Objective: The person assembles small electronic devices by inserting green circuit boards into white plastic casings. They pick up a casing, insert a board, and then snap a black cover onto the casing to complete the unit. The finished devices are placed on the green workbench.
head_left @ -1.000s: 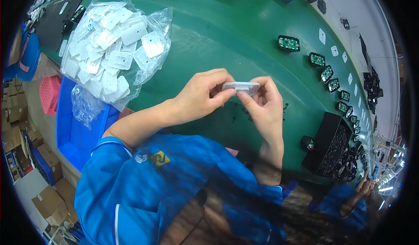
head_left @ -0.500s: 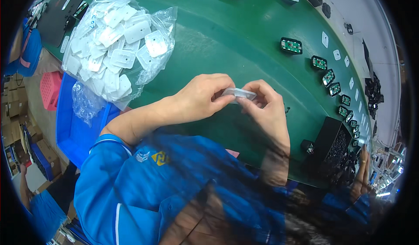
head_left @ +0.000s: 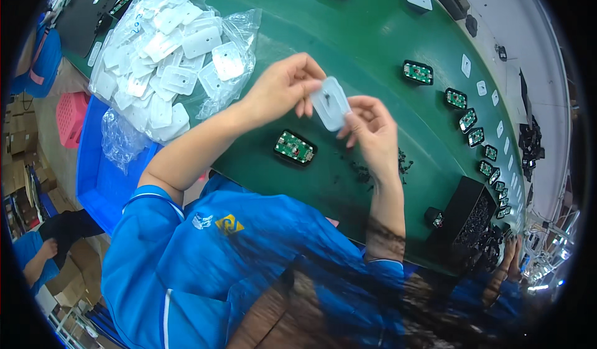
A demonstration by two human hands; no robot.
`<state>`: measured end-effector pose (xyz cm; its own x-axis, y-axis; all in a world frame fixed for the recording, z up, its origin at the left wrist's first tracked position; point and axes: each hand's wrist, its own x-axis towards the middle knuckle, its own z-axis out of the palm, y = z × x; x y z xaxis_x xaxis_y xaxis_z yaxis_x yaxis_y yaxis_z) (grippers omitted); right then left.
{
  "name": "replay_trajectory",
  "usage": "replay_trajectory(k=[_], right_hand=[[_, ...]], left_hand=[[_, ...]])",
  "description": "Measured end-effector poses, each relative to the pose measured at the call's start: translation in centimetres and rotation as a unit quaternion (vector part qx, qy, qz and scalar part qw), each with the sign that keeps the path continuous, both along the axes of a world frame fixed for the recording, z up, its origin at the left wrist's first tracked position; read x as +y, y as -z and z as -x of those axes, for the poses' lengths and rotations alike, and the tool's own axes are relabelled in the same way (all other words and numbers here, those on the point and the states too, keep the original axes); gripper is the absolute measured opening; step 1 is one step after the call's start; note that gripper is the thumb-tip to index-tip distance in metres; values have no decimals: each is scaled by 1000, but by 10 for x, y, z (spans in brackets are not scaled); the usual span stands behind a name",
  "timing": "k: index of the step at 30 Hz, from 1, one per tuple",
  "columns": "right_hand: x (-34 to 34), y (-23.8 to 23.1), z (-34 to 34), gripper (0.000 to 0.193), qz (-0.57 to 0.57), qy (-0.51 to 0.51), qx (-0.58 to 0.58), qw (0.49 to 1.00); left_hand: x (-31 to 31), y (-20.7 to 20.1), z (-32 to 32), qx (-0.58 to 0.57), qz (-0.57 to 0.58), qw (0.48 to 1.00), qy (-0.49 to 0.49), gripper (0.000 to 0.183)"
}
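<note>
A white plastic cover plate (head_left: 331, 104) with rounded corners is held up between my two hands, its recessed face toward me. My left hand (head_left: 287, 84) pinches its upper left edge. At its lower right side, my right hand (head_left: 371, 122) grips it with thumb and fingers. Below the hands, a black housing with a green circuit board (head_left: 295, 147) lies on the green table. Small black parts (head_left: 367, 170) are scattered under my right hand. Left of my hands, a clear plastic bag (head_left: 239, 44) holds many similar white cover plates (head_left: 180, 80).
A blue bin (head_left: 93, 175) stands at the left, beside a pink stool (head_left: 69, 120). Several black housings with boards (head_left: 456, 98) line the right side. A black box of small parts (head_left: 466, 215) sits at the lower right. Other people's arms (head_left: 509, 259) show at the edges.
My hands have risen and turned the cover plate from edge-on to upright, facing me. The housing with the circuit board and the scattered black parts, hidden before, now show below.
</note>
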<state>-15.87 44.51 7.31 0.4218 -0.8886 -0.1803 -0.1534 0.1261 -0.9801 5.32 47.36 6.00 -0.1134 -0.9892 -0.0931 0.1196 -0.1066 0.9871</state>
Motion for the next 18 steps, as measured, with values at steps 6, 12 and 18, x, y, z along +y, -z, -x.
replay_trajectory(k=[6, 12, 18], right_hand=[[-89, -1, 67, 38, 441, 159, 334, 818], [-135, 19, 81, 50, 458, 9, 392, 798], [-141, 26, 77, 39, 398, 43, 301, 865]], left_hand=[[-46, 12, -20, -254, 65, 963, -59, 7], [-57, 28, -21, -422, 198, 881, -79, 8], [-46, 24, -11, -487, 226, 838, -92, 24]])
